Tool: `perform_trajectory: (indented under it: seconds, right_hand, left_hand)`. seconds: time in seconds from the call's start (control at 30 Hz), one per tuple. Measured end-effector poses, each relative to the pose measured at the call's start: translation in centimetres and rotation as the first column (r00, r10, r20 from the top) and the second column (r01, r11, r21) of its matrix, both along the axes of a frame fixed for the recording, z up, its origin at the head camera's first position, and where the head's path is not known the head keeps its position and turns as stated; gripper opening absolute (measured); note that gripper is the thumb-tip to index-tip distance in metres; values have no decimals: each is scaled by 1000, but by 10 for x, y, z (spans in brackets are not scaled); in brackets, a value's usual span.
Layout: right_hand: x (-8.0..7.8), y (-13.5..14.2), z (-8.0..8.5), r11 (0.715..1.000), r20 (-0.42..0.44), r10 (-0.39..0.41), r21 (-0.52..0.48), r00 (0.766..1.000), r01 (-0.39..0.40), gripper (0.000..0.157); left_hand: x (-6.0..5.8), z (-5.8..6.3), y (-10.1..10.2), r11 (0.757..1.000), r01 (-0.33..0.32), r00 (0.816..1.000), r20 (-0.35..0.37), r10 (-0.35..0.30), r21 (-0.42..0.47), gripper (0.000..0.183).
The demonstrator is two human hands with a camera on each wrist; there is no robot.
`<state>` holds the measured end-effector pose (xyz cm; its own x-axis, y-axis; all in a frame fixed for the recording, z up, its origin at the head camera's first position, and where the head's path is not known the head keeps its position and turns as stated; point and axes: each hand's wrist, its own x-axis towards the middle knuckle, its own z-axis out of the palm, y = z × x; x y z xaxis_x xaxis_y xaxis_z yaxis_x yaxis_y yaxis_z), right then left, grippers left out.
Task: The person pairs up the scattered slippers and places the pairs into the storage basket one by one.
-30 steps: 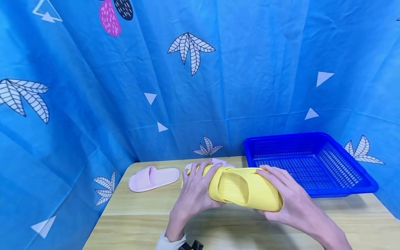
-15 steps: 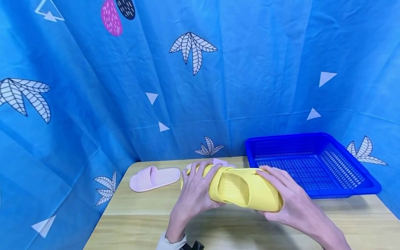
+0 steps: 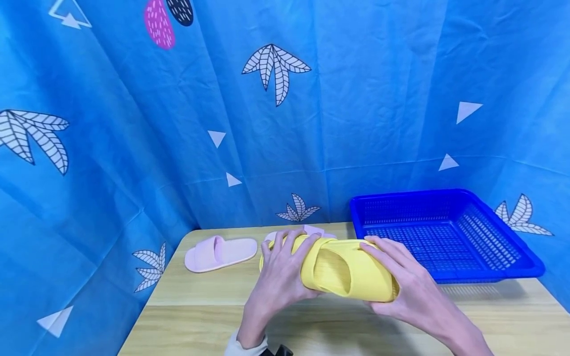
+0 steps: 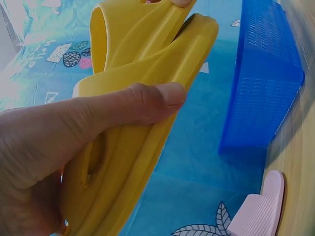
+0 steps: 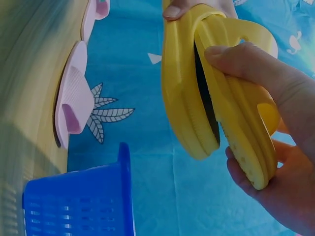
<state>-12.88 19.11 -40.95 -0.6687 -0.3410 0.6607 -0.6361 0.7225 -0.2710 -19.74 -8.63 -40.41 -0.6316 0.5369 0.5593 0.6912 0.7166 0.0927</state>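
A pair of yellow slippers is held above the table by both hands, soles toward each other. In the head view the nearer slipper (image 3: 371, 277) shows its strap and foot opening, overlapping most of the other. The farther slipper (image 5: 179, 93) appears in the right wrist view, a narrow dark gap between the two soles. My left hand (image 3: 282, 272) grips the pair's left end, its thumb (image 4: 170, 93) across the yellow side in the left wrist view. At the other end, my right hand (image 3: 409, 277) grips the nearer slipper, thumb (image 5: 219, 54) along its edge.
A pink slipper (image 3: 236, 250) lies at the table's back left. Another pink slipper (image 3: 313, 230) lies behind the yellow pair, mostly hidden in the head view. The blue basket (image 3: 490, 273) stands at the back right of the wooden table (image 3: 200, 316), before a blue curtain (image 3: 356, 123).
The hands keep hold of the yellow slippers. Over the last half second the nearer slipper has turned slightly, and the right hand has shifted a little to the left.
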Motion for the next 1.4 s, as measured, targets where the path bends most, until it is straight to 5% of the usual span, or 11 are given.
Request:
perform_trajectory:
  seconds: [0.67,0.97,1.4]
  right_hand:
    - [-12,3,-8,997,9,80,-14,997,-80,107]
    - [-15,11,-5,990,-70,131,-40,989,-134,94]
    - [-6,23,-3,1000,79,-1,25,997,-1,104]
  left_hand:
    - [-3,-3,-3,999,-28,999,-35,26,-40,112]
    - [-4,-1,-7,998,50,998,29,-49,-36,115]
    - [-4,-7,2,998,53,999,-15,-52,37,114]
